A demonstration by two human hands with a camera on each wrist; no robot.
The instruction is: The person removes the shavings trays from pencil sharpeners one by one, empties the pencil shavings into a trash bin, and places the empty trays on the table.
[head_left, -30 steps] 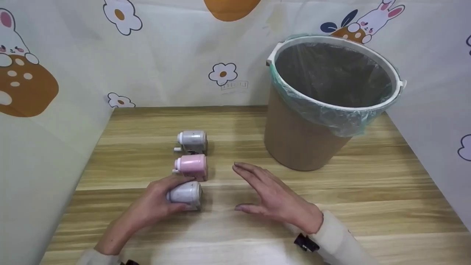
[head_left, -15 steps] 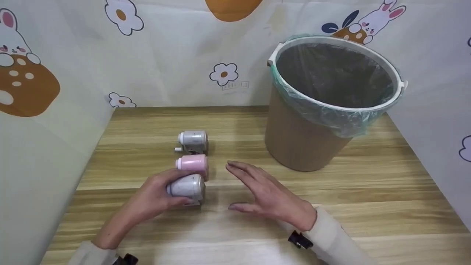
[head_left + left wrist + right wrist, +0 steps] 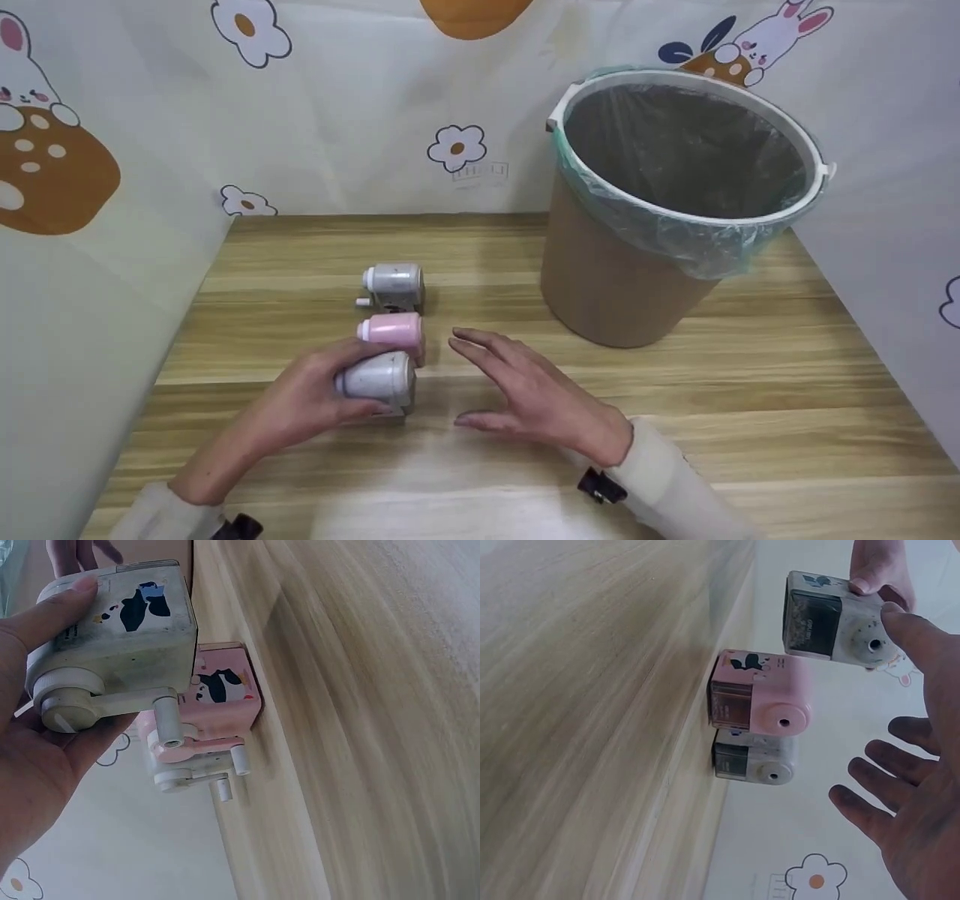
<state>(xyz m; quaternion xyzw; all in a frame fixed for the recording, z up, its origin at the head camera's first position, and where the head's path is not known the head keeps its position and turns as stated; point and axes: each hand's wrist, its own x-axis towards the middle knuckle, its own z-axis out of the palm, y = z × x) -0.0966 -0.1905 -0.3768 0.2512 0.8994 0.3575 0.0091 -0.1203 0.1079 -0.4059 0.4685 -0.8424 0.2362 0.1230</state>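
**Clamping a grey sharpener (image 3: 377, 377) just on the near side of a pink sharpener (image 3: 394, 331)**

Grips the grey sharpener with the left hand (image 3: 311, 390), thumb along the near side, fingers along the far side and partly hidden, palm toward the crank (image 3: 124, 700). Seems raised off the table (image 3: 255, 322), judging by the right wrist view. Runs lengthwise left to right, slightly askew from the pink sharpener's line, with the pencil hole (image 3: 874, 645) facing the right hand (image 3: 525, 394) across a gap. Holds nothing on that side: poised just right of the pink sharpener, fingers stretched leftward, thumb spread apart.
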